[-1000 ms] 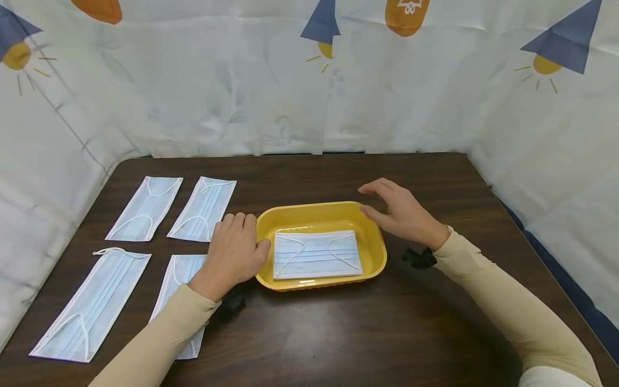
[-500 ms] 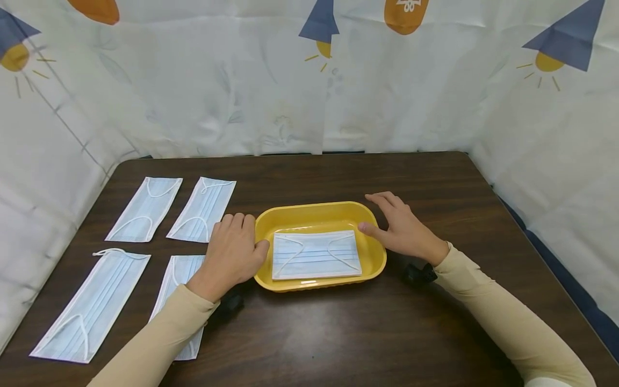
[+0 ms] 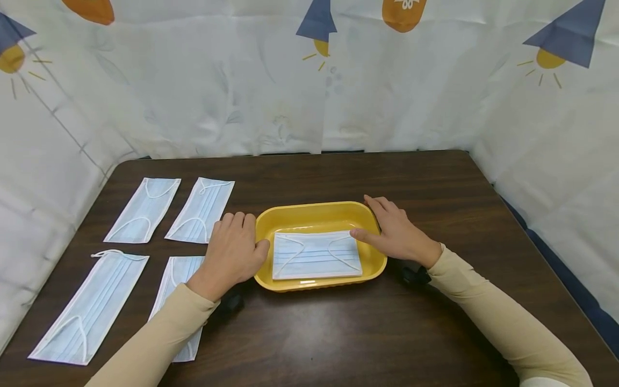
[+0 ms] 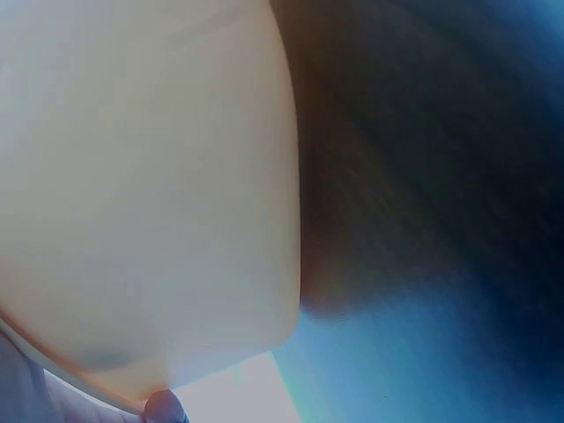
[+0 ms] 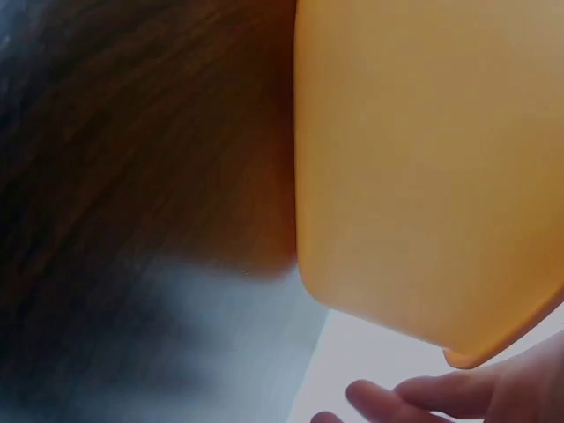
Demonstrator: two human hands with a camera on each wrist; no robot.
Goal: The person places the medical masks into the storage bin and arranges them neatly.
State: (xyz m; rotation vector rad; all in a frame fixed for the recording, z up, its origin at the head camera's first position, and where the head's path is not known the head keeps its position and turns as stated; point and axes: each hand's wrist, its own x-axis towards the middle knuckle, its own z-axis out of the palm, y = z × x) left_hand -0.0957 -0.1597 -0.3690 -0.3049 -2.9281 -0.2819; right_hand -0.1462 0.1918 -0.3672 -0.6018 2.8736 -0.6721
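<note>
A shallow yellow tray point(image 3: 314, 212) stands mid-table with a flat light-blue face mask point(image 3: 316, 255) lying in it, ear loops up. My left hand point(image 3: 235, 255) grips the tray's left rim, its thumb on the inner side; in the left wrist view a fingertip point(image 4: 165, 407) shows at the rim. My right hand point(image 3: 398, 231) is at the right end of the tray. Its thumb reaches over the rim to the mask's upper right corner, and its other fingers extend along the outside. In the right wrist view those fingers point(image 5: 441, 392) lie loosely below the rim.
Left of the tray lie several more masks: a far-left one point(image 3: 143, 209), a far one beside it point(image 3: 200, 209), a near-left one point(image 3: 89, 306), and one partly under the left forearm point(image 3: 186, 269). A white patterned curtain point(image 3: 217, 80) encloses the dark wooden table point(image 3: 309, 333).
My right hand has come down and inward to the tray's right end, its thumb passing over the rim to the mask. My left hand and the tray have stayed put.
</note>
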